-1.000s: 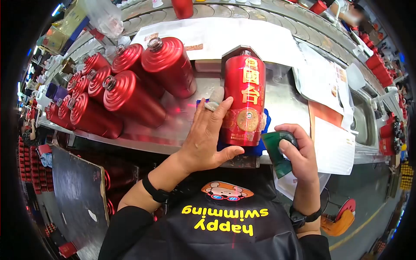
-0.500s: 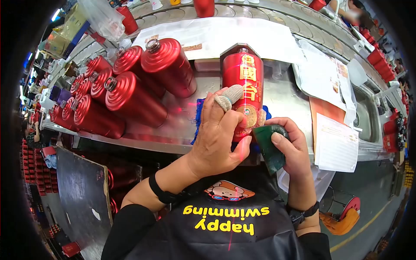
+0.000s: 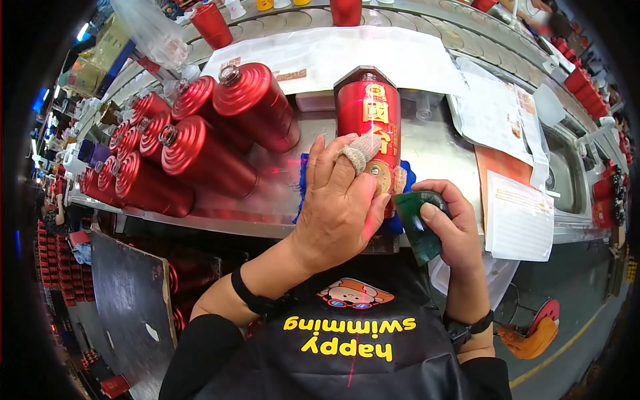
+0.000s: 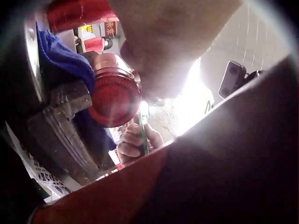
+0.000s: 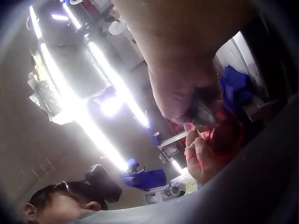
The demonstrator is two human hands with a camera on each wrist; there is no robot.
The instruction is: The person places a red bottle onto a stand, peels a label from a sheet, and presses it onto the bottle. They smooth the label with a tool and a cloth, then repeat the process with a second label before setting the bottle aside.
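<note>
A red bottle (image 3: 363, 107) with gold characters lies with its neck away from me and its base towards me, over blue cloth (image 3: 411, 177). My left hand (image 3: 333, 207) bends over its lower label, fingers and thumb gripping there. A knitted finger cover (image 3: 357, 153) on that hand lies across the gold characters. Between thumb and fingers my right hand (image 3: 457, 223) holds a green scraper (image 3: 417, 227), its edge beside the bottle's base. In the left wrist view, the bottle's round base (image 4: 114, 100) shows close to the right hand's fingers (image 4: 130, 144).
Several upright red bottles (image 3: 207, 157) crowd the left of the metal table. White paper (image 3: 400, 57) covers the back, before a conveyor (image 3: 433, 23) carrying more bottles. Printed sheets (image 3: 517, 210) lie at the right, beside a sink (image 3: 573, 177). A dark board (image 3: 133, 280) stands lower left.
My left hand has moved from the bottle's left side onto its label, bending its fingers. The scraper has tilted and come nearer the base. Bottles on the conveyor have shifted right.
</note>
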